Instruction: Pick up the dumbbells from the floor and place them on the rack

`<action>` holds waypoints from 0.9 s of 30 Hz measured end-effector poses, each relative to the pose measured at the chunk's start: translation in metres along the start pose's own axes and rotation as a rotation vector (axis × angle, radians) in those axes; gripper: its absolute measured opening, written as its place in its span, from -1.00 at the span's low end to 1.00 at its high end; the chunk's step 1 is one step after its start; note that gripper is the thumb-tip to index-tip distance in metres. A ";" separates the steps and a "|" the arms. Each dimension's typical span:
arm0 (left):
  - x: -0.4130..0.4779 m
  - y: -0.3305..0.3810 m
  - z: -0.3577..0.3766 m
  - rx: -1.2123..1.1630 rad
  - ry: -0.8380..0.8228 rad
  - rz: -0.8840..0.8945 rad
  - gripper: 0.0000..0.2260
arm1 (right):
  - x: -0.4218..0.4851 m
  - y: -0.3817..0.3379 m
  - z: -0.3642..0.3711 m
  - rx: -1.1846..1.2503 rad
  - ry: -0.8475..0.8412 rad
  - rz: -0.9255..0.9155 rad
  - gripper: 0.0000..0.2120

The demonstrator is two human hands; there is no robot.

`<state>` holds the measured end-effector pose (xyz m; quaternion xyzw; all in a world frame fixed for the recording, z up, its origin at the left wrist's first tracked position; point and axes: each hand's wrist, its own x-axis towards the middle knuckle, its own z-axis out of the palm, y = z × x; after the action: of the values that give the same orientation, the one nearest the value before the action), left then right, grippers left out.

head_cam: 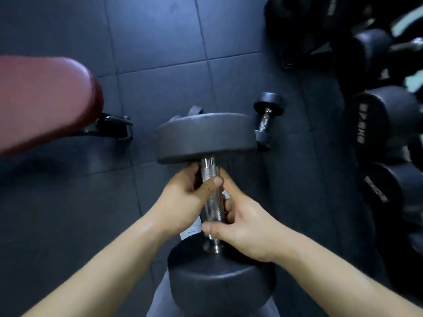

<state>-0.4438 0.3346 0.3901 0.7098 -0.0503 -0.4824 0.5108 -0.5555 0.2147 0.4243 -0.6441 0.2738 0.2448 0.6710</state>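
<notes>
Both hands curl round the steel handle of the big dumbbell (206, 138): the left hand (183, 197) nearer the far head, the right hand (247, 227) nearer the near head. A small dumbbell (265, 120) lies on the floor (160, 65) just beyond, beside the loaded rack (389, 124).

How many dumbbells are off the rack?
2: a large black chrome-handled dumbbell gripped in the left hand and right hand; a small black dumbbell on the floor beyond. Others may be hidden.
</notes>
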 end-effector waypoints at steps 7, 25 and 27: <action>-0.067 0.067 0.082 0.361 -0.393 0.065 -0.78 | -0.145 0.011 0.016 0.314 0.378 -0.034 -0.12; -0.295 0.057 0.451 0.740 -0.971 0.235 -0.59 | -0.513 0.174 0.004 0.669 1.097 -0.035 -0.14; -0.323 0.051 0.492 0.745 -0.983 0.237 -0.68 | -0.557 0.195 -0.004 0.676 1.094 -0.048 -0.22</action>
<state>-0.9557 0.1602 0.6279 0.5249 -0.5224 -0.6427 0.1963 -1.0949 0.2341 0.6619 -0.4346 0.6240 -0.2341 0.6057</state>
